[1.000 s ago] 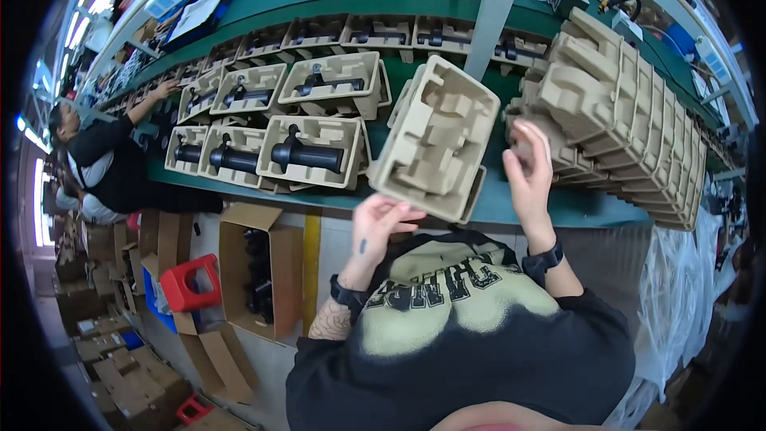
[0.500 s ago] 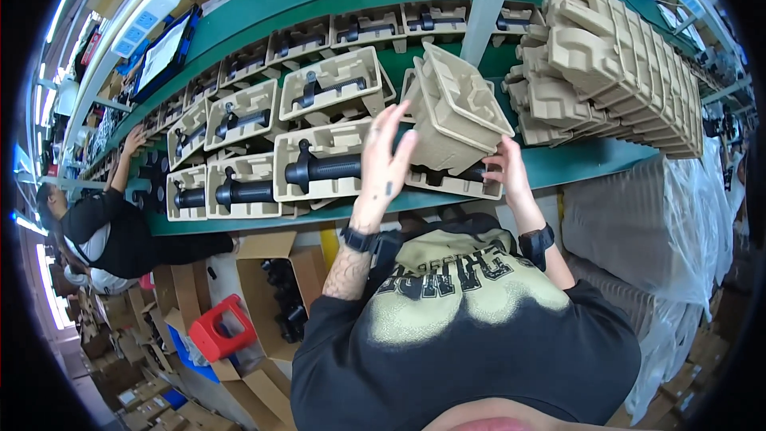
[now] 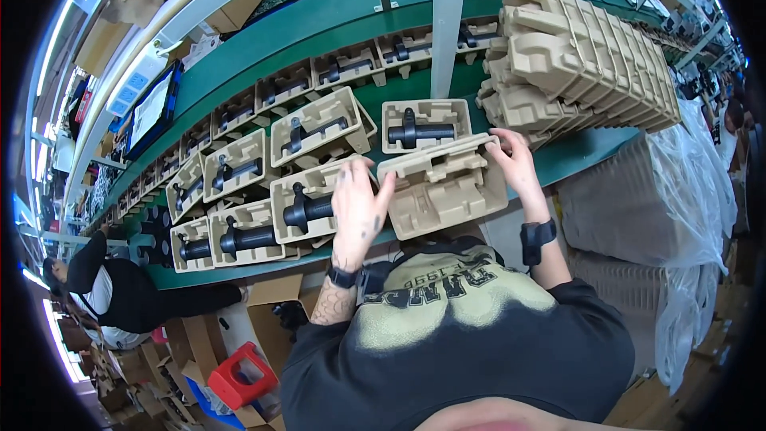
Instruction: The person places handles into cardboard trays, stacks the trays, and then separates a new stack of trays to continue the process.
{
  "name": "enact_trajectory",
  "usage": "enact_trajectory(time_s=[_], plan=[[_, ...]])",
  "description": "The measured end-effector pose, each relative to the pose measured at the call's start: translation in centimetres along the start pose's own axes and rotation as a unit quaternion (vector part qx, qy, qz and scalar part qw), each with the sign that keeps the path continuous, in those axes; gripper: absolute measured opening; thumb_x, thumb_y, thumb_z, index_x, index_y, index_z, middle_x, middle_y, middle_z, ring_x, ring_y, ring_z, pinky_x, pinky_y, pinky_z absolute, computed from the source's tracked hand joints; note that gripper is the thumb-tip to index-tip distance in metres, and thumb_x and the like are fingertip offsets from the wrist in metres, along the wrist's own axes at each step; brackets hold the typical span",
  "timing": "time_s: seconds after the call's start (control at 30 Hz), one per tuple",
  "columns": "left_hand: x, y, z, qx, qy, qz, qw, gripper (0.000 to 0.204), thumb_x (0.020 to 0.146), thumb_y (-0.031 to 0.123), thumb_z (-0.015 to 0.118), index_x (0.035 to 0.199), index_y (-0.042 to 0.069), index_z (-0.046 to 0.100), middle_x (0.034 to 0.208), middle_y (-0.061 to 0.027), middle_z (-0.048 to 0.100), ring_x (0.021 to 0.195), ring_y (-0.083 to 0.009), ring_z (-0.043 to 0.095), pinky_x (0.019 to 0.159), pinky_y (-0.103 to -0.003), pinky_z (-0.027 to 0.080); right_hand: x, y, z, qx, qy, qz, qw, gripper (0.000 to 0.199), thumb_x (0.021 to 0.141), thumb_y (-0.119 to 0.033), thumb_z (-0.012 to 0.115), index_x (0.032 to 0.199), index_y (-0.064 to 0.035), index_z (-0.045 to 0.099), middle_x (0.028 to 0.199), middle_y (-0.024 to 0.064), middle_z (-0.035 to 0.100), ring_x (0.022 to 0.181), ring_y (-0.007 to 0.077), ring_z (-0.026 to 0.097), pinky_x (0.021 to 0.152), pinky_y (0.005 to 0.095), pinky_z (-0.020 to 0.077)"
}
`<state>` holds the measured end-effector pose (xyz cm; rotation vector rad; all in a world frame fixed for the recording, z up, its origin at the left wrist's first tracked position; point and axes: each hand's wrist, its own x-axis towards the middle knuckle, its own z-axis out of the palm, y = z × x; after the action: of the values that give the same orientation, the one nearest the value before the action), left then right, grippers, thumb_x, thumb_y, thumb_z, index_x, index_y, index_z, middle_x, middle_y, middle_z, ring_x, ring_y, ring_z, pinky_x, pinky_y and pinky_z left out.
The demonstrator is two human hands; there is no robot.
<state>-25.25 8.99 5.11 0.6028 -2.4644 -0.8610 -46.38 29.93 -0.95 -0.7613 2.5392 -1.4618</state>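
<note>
Beige moulded pulp trays, at least two nested together, are at the bench's front edge before me, with the upper one's rim raised at the far side. My right hand is closed on that rim at its right corner. Beside the trays' left edge, my left hand has its fingers apart, the thumb at the tray edge. It partly covers a neighbouring tray holding a black cylindrical part with a clamp-like ring. Just behind the nested trays is another filled tray with a similar black part.
Several filled trays stand in rows on the green bench. A tall stack of empty trays leans at the right, near a metal post. Another person works at the left. A red plastic container stands below, among cartons.
The nested trays have come off the filled tray toward me and tipped over. My right hand now grips their rim. The filled tray beneath is uncovered, and my view has shifted.
</note>
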Motion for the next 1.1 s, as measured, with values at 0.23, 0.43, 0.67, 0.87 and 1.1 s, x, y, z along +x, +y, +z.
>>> enact_trajectory(time_s=[0.23,0.43,0.67,0.87,1.1], plan=[[-0.3,-3.8,3.0,-0.003,-0.079,-0.159,0.984,0.032,0.089,0.025,0.065,0.107,0.000,0.056,0.070,-0.0087,0.062,0.060,-0.0204,0.060,0.058,-0.030,0.047,-2.5,0.5,0.5,-0.057,-0.021,0.059,0.996,0.034,0.084,-0.019,0.068,0.112,-0.0005,0.062,0.097,0.0120,0.063,0.080,0.0233,0.060,0.074,0.0335,0.0487],[1.6,-2.7,-0.3,-0.198,-0.076,-0.162,0.964,0.036,0.091,0.025,0.064,0.114,0.000,0.054,0.067,-0.0058,0.058,0.058,-0.0112,0.057,0.053,-0.026,0.044,-3.2,-4.2,-2.7,0.130,0.032,-0.006,0.991,0.036,0.087,-0.002,0.063,0.123,0.0028,0.058,0.100,0.0034,0.063,0.081,0.0101,0.058,0.071,0.0244,0.0470],[0.7,0.9,-2.7,-0.195,-0.068,-0.127,0.970,0.041,0.091,0.019,0.061,0.126,0.002,0.049,0.068,-0.0072,0.056,0.056,-0.0160,0.054,0.051,-0.031,0.043,-0.6,-4.1,-2.7,0.082,-0.046,0.035,0.995,0.047,0.088,0.004,0.059,0.134,0.0037,0.050,0.107,0.0038,0.063,0.098,0.0115,0.059,0.084,0.0234,0.0471],[2.1,0.4,-3.5,-0.139,-0.101,-0.115,0.978,0.045,0.088,0.016,0.062,0.129,0.003,0.048,0.076,-0.0102,0.060,0.068,-0.0268,0.061,0.064,-0.035,0.049,-4.3,-5.3,-4.2,0.249,0.003,0.012,0.968,0.048,0.084,0.004,0.060,0.132,0.0043,0.051,0.115,0.0104,0.063,0.102,0.0137,0.062,0.086,0.0242,0.0492],[2.1,2.4,-2.2,-0.088,0.049,0.095,0.990,0.033,0.089,0.020,0.063,0.116,0.003,0.057,0.080,-0.0127,0.061,0.074,-0.0289,0.062,0.073,-0.034,0.050,-1.6,-7.0,-4.5,0.197,0.017,0.100,0.975,0.040,0.082,0.005,0.060,0.122,0.0055,0.057,0.118,0.0119,0.062,0.092,0.0148,0.065,0.083,0.0267,0.0509]])
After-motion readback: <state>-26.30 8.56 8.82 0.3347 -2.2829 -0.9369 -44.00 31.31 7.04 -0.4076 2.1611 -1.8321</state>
